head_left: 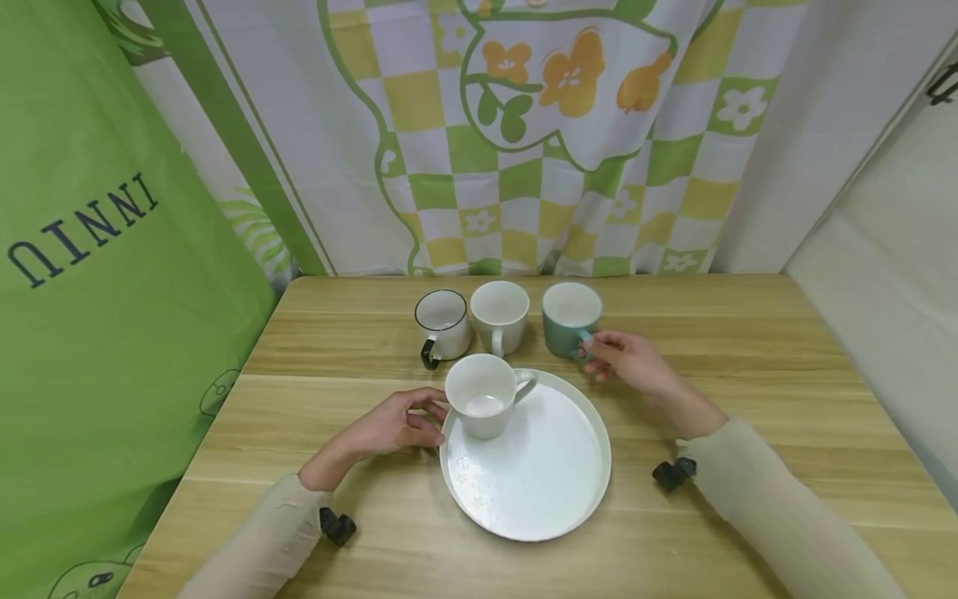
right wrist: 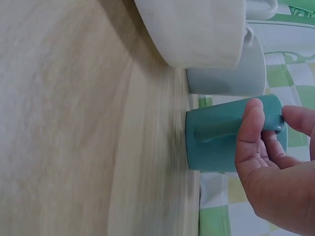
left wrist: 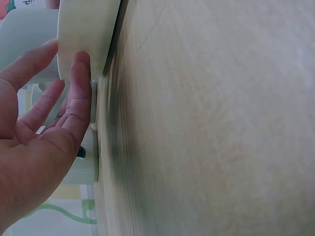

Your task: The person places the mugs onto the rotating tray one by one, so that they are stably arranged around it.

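Note:
A round white tray [head_left: 550,474] lies on the table with a pale mug [head_left: 482,399] standing on its far left part, handle to the right. My left hand [head_left: 400,423] is at the tray's left edge. In the left wrist view its fairly straight fingers [left wrist: 81,93] touch the tray's side wall, the thumb near the rim. Behind the tray on the right stands a teal mug [head_left: 563,327], white inside. My right hand [head_left: 627,362] holds its handle [right wrist: 221,129], fingers curled round it and the thumb near its upper end.
Left of the teal mug stand a plain white mug [head_left: 500,314] and a white mug with black rim and handle [head_left: 443,320]. A patterned curtain [head_left: 524,191] hangs behind the table [head_left: 748,499]. Green fabric [head_left: 112,333] borders its left side.

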Tool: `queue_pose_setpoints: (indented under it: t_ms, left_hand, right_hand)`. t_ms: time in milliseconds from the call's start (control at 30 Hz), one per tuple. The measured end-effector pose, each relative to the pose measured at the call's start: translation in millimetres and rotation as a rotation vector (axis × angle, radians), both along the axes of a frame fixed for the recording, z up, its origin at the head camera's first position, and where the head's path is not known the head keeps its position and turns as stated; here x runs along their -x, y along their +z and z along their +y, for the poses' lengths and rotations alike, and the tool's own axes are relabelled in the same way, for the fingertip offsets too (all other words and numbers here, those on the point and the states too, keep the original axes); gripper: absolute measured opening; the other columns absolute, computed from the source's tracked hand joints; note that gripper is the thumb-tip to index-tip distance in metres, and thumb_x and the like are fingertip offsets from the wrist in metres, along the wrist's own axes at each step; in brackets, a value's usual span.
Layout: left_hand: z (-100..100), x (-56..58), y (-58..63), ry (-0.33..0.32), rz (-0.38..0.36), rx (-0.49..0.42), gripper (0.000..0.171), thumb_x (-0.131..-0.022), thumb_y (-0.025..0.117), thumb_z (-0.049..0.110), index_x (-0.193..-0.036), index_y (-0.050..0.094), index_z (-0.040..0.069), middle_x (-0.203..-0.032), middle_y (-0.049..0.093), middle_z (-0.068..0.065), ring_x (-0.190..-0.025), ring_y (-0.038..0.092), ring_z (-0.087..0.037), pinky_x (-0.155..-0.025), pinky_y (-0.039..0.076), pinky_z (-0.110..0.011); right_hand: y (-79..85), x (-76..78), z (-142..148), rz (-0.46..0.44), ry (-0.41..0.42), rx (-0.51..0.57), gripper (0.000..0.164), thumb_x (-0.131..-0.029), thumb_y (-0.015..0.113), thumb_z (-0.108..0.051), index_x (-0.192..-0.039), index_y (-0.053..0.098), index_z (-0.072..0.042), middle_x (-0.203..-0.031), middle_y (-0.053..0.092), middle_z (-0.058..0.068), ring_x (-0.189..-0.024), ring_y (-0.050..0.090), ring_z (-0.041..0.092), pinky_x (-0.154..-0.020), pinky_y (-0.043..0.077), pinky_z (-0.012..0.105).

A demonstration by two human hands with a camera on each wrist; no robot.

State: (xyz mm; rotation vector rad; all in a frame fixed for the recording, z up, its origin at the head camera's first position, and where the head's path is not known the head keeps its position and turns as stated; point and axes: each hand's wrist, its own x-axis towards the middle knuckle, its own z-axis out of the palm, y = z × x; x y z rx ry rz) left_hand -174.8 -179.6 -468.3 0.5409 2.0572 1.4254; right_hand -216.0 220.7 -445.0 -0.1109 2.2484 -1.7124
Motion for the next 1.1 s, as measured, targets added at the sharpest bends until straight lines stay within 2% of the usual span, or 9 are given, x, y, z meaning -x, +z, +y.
queue_pose_setpoints:
  t_ms: [167,500,800,1100]
  left_hand:
    - [0.3,0.3,-1.7,0.004,-0.008,-0.001,0.06,-0.087,0.077,0.008,-0.141,0.051,0.005,-0.124,0.059,-0.026,-0.095,0.072,-0.022,-0.079,0.06,-0.029]
    - [0.0,0.2,-1.5,0.003,-0.01,-0.009,0.059,-0.087,0.076,0.008,-0.141,0.05,0.005,-0.125,0.059,-0.027,-0.095,0.072,-0.022,-0.08,0.06,-0.03]
    - [0.2,-0.6,-0.1,0.009,-0.01,-0.002,0.059,-0.087,0.076,0.008,-0.141,0.051,0.005,-0.125,0.059,-0.026,-0.096,0.072,-0.023,-0.079,0.06,-0.03]
    - [-0.4,-0.9,0.6,0.003,-0.006,-0.008,0.059,-0.088,0.076,0.009,-0.14,0.05,0.004,-0.124,0.059,-0.027,-0.096,0.072,-0.023,-0.079,0.06,-0.029]
  right_hand:
    - [0.6,0.6,-4.3,-0.01,-0.013,-0.001,0.043,-0.104,0.055,-0.029,-0.121,0.057,0.01,-0.111,0.066,0.015,-0.083,0.066,0.01,-0.073,0.057,0.024]
    - [3.5,0.7,-5.8,-0.04,-0.06,0.021,0.044,-0.103,0.057,-0.027,-0.124,0.055,0.012,-0.105,0.068,0.008,-0.08,0.067,0.007,-0.07,0.057,0.022]
    - [4.1,1.6,-6.5,-0.036,-0.063,0.037,0.042,-0.103,0.056,-0.024,-0.122,0.056,0.013,-0.102,0.069,0.007,-0.08,0.069,0.006,-0.071,0.059,0.021]
    - [1.1,2.4,-6.9,-0.033,-0.059,0.088,0.038,-0.104,0.054,-0.017,-0.121,0.053,0.017,-0.106,0.066,0.015,-0.081,0.069,0.008,-0.078,0.06,0.022]
